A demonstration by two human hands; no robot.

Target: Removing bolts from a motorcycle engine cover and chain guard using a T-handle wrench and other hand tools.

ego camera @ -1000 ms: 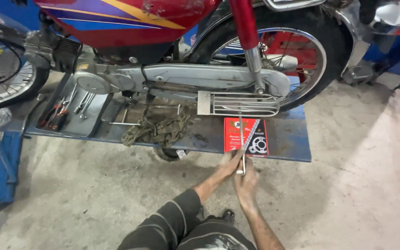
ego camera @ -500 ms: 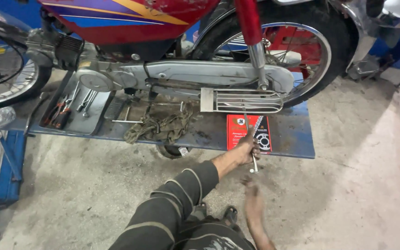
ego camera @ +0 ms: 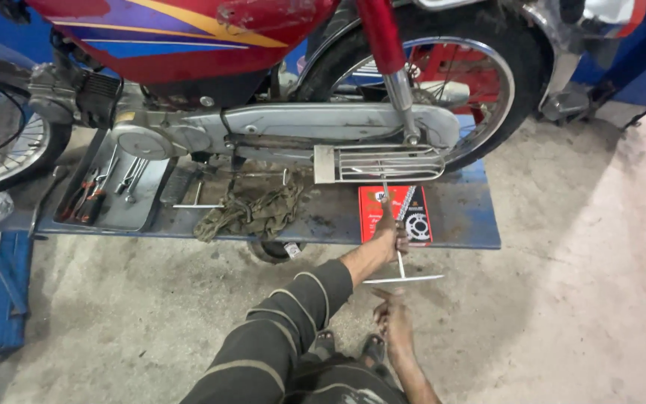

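Nearest to the camera, the right hand (ego camera: 394,322) hangs low over the concrete floor (ego camera: 562,299), just below the crossbar of the T-wrench (ego camera: 400,265). Its fingers are loosely apart and hold nothing. A little farther, the left hand (ego camera: 388,238), coming out of a dark striped sleeve (ego camera: 278,337), grips the shaft of the T-wrench; its fingers are clamped around the shaft, above the crossbar. The wrench stands almost upright. Its shaft goes up in front of a red box (ego camera: 396,213) and reaches the slotted metal guard (ego camera: 379,163) of the motorcycle (ego camera: 226,45); the tip is too small to see clearly.

The red box lies on a blue platform (ego camera: 465,221) under the motorcycle. On the same platform, to the left, lies a dirty rag (ego camera: 252,212), and farther left a grey tray (ego camera: 117,198) with several hand tools. Behind all this stand the chain cover (ego camera: 323,123) and the rear wheel (ego camera: 443,82).
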